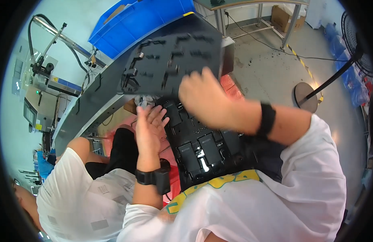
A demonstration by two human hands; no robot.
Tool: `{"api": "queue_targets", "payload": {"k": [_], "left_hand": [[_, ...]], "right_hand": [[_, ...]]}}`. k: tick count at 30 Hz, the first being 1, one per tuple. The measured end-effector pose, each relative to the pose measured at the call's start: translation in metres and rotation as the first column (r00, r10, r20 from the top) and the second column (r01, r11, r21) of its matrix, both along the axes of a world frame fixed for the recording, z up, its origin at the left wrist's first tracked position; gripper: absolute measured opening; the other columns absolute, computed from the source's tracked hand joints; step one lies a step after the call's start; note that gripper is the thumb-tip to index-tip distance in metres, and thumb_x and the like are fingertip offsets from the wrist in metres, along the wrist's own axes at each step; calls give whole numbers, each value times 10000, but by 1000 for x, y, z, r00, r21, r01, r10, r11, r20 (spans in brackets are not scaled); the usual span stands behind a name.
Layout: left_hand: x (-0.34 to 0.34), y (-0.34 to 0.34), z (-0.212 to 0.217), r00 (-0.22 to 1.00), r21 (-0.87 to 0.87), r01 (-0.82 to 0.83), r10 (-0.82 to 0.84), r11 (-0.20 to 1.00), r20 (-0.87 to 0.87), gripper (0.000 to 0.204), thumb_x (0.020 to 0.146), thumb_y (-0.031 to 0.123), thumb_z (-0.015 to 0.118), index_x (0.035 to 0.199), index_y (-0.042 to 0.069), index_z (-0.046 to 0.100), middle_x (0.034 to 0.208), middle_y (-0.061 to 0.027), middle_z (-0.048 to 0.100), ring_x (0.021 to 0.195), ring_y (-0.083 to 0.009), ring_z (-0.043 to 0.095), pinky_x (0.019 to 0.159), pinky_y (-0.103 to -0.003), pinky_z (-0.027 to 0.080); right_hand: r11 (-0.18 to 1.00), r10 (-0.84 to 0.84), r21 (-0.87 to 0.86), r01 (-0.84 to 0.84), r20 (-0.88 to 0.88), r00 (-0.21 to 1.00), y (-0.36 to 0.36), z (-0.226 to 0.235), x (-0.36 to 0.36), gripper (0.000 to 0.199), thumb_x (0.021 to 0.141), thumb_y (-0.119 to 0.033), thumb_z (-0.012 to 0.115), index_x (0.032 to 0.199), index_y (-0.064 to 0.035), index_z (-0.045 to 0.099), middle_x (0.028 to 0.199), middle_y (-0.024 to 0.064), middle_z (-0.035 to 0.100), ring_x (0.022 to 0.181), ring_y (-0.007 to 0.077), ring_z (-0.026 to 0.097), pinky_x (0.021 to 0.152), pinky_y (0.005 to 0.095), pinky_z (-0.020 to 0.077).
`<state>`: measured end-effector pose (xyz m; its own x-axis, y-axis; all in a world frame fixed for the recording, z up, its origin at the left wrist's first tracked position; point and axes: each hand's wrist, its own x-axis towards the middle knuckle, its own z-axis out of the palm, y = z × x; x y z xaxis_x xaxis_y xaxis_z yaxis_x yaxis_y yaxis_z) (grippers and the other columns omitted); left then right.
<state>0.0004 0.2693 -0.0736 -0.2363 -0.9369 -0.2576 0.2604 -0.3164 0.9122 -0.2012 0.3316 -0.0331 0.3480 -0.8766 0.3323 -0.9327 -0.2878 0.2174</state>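
Note:
My left hand (149, 127) is raised with its palm up and fingers apart, holding nothing, beside the left edge of a black molded tray (175, 142). Flat black rectangular pieces (210, 147) sit in that tray's recesses, close in front of my body. My right hand (204, 96) hovers over the tray's far end, slightly blurred, with its fingers curled in. Whether anything is inside those fingers is hidden. Beyond both hands, a dark panel (154, 66) on the bench carries several small black parts and looks smeared.
A blue bin (142, 26) stands behind the bench (89, 99). Close on my left sits another person in a white shirt (81, 193). A black pedestal fan (335, 76) is at the right. Red plastic wrapping (231, 86) lies past my right hand.

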Motion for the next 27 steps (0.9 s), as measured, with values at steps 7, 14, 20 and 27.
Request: {"api": "queue_targets", "payload": {"k": [7,14,20,27], "left_hand": [[40,15,-26,991,-45,92,-86,995,104,224,942,203,545,1031,3,593,921,-44,636,811,-119,610,709,-256,504],[40,12,-78,858,-171,262,-148,950,492,333,971,204,473,1228,-1,526,1139,-51,597,1008,-129,549,894,-257,410],[18,14,-76,924,-208,141,-54,968,377,333,984,196,435,1251,9,504,1183,-72,577,1023,-159,554,911,-291,422],[13,11,-73,955,-73,180,-157,981,251,348,985,169,414,1301,27,446,1198,-84,555,1037,-166,546,896,-307,442]], "right_hand": [[835,375,229,-499,427,823,86,5,26,358,789,-354,641,963,-42,621,868,70,543,885,210,529,768,342,365],[971,-72,239,33,154,985,95,-77,11,550,848,-361,574,1222,36,506,1201,210,505,1154,334,456,943,514,341],[989,-85,139,45,300,950,86,-91,-7,585,883,-392,515,1315,-3,443,1348,215,427,1291,329,370,1046,539,262],[991,-114,114,67,472,874,90,-94,-10,551,860,-366,560,1315,-70,468,1372,148,429,1305,270,370,1072,496,256]]}}
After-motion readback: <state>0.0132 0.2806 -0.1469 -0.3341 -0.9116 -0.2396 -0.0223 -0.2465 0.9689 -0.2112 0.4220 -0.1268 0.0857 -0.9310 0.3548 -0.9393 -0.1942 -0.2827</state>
